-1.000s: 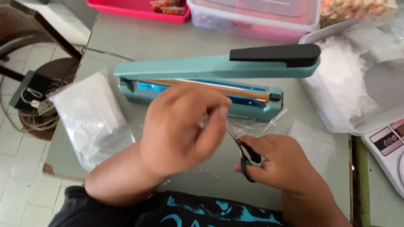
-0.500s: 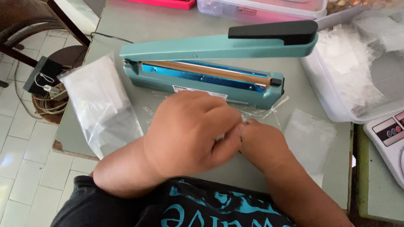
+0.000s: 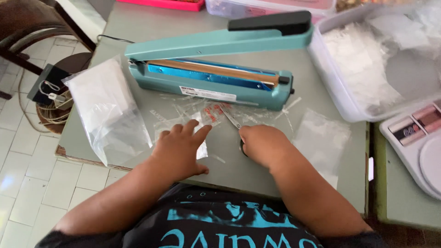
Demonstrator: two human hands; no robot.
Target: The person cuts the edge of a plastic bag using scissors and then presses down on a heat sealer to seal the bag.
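Note:
My left hand (image 3: 179, 149) lies flat on the table with its fingers spread, palm down on a small clear plastic bag (image 3: 202, 149). To its right, my right hand (image 3: 264, 144) is closed around a pair of scissors (image 3: 231, 118), whose blades point up and left toward a small clear packet with red bits (image 3: 212, 112). Thin strips of cut plastic lie around the packet. Just behind them stands a teal heat sealer (image 3: 211, 78) with its black-handled arm raised.
A stack of clear bags (image 3: 108, 110) lies at the table's left edge and one loose bag (image 3: 324, 138) to the right. A white tub of bags (image 3: 330, 78) and a white scale (image 3: 420, 138) sit at the right. A pink tray (image 3: 161, 3) is at the back.
My hands have come apart. The left one has dropped flat onto the table, and the right one has drawn back with the scissors. The view has also shifted lower.

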